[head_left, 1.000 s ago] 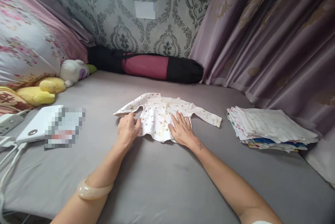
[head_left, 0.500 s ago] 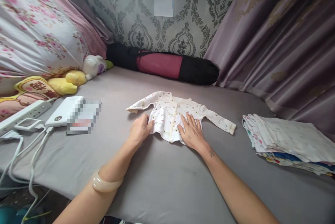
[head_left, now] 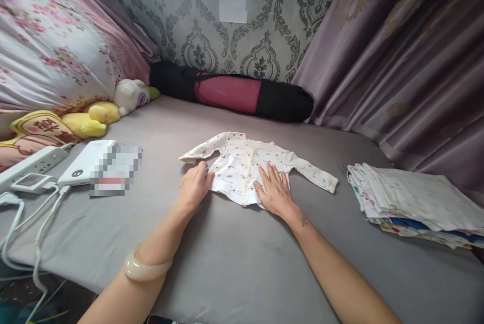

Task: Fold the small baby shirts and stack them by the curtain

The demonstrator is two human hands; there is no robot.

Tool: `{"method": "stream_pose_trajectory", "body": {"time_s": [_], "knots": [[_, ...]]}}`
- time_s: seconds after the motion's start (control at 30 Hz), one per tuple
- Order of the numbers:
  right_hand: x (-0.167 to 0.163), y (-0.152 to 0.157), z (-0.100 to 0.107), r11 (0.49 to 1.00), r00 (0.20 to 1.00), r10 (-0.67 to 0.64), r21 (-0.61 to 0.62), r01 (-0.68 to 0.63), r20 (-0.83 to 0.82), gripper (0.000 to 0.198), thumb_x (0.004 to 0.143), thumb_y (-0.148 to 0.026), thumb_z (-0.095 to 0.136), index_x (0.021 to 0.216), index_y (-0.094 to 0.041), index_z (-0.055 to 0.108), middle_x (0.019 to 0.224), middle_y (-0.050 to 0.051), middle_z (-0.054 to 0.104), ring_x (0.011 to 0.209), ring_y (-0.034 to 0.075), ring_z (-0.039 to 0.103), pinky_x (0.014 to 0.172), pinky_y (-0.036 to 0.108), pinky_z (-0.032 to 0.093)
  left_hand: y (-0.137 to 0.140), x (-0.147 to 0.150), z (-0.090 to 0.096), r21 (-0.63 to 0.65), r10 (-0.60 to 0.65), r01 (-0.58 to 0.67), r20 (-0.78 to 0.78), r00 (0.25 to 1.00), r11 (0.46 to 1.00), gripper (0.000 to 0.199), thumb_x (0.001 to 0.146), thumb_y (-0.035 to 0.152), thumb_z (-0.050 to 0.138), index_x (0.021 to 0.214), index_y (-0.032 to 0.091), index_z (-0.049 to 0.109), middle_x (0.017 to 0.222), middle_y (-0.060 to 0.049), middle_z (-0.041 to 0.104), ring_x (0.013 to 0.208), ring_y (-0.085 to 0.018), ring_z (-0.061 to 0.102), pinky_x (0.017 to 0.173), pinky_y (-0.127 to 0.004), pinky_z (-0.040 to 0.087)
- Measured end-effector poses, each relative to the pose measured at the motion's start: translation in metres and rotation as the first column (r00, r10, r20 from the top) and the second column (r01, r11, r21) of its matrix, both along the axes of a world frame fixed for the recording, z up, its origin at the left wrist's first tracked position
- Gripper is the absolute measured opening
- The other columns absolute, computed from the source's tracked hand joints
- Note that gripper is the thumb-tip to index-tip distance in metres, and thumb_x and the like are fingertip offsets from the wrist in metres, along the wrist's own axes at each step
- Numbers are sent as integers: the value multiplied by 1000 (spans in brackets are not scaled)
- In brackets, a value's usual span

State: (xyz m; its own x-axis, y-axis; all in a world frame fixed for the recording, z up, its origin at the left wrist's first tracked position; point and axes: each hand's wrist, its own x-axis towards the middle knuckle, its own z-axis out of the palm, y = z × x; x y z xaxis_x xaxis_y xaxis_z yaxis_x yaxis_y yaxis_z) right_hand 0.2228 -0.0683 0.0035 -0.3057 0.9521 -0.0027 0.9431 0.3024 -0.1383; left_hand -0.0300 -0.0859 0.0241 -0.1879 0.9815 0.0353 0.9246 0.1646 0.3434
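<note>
Rests the right hand (head_left: 276,190) flat and open, with fingers parted, on the lower right front of a small white printed shirt (head_left: 232,162), gripping nothing. Curls the left hand (head_left: 194,185) at the lower left edge of the same shirt, just below the left sleeve, with fingers bent and thumb alongside; cannot tell about any pinch on the cloth. Wears a pale bangle (head_left: 145,269) on the left forearm and shows a small dark mark (head_left: 303,221) on the right wrist.

Has the shirt spread front up on a grey sheet (head_left: 242,263), with collar away from the body, a cream strip down the middle and sleeves out to both sides.

To the right, well apart from the shirt: a stack of folded clothes (head_left: 419,198). To the left: a white box (head_left: 88,162) beside a blurred-out packet (head_left: 121,170), then a power strip (head_left: 36,165) with white cables (head_left: 40,253). Behind these, yellow and white stuffed toys (head_left: 86,126) against flowered bedding (head_left: 60,56). Farther back, a long black and red bag (head_left: 227,93) along the patterned wall (head_left: 181,6), below a sheet of paper (head_left: 233,9). At far right, purple curtains (head_left: 378,61).
</note>
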Motion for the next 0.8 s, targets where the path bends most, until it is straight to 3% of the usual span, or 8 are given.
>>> {"method": "stream_pose_trajectory", "body": {"time_s": [0.2, 0.47, 0.6, 0.67, 0.73, 0.8], "knots": [[1, -9, 8, 990, 991, 132, -51, -134, -39, 62, 101, -49, 26, 155, -20, 25, 163, 11, 13, 151, 26, 9, 120, 52, 5, 2, -3, -6, 53, 2, -3, 14, 1000, 999, 29, 91, 36, 48, 114, 20, 57, 98, -10, 70, 96, -26, 64, 77, -32, 48], [7, -14, 25, 933, 938, 293, -160, -324, -186, 58, 100, -43, 33, 154, -20, 30, 162, 9, 19, 150, 21, 12, 122, 48, 6, 9, -18, 1, -42, 39, -27, 325, 945, 999, 37, 83, 51, 54, 103, 21, 63, 87, -5, 68, 85, -22, 63, 72, -30, 47], [15, -18, 39, 906, 903, 323, -181, -382, -284, 55, 95, -38, 45, 148, -22, 43, 159, 7, 30, 147, 23, 25, 120, 42, 20, 9, -21, 7, -73, 10, 20, 386, 922, 997, 40, 74, 54, 61, 95, 20, 67, 86, -5, 67, 83, -22, 61, 73, -30, 46], [18, -19, 48, 890, 878, 322, -202, -408, -354, 46, 94, -36, 48, 138, -25, 55, 150, 5, 46, 139, 24, 41, 113, 38, 34, 9, -23, 8, -74, -9, 41, 388, 922, 996, 40, 72, 55, 62, 91, 20, 67, 86, -5, 67, 84, -22, 61, 74, -30, 45], [19, -18, 54, 866, 855, 278, -271, -420, -438, 36, 95, -37, 47, 125, -28, 66, 128, 3, 66, 116, 22, 62, 95, 32, 49, 9, -24, 8, -72, -23, 55, 390, 921, 996, 39, 72, 55, 60, 89, 20, 68, 86, -5, 66, 85, -23, 60, 74, -30, 45], [14, -14, 56, 858, 839, 224, -309, -411, -495, 35, 98, -38, 41, 113, -27, 71, 104, 0, 74, 90, 19, 70, 76, 28, 54, 9, -24, 7, -75, -23, 56, 389, 921, 996, 38, 73, 54, 59, 88, 20, 68, 86, -5, 66, 85, -23, 60, 72, -30, 44]]}}
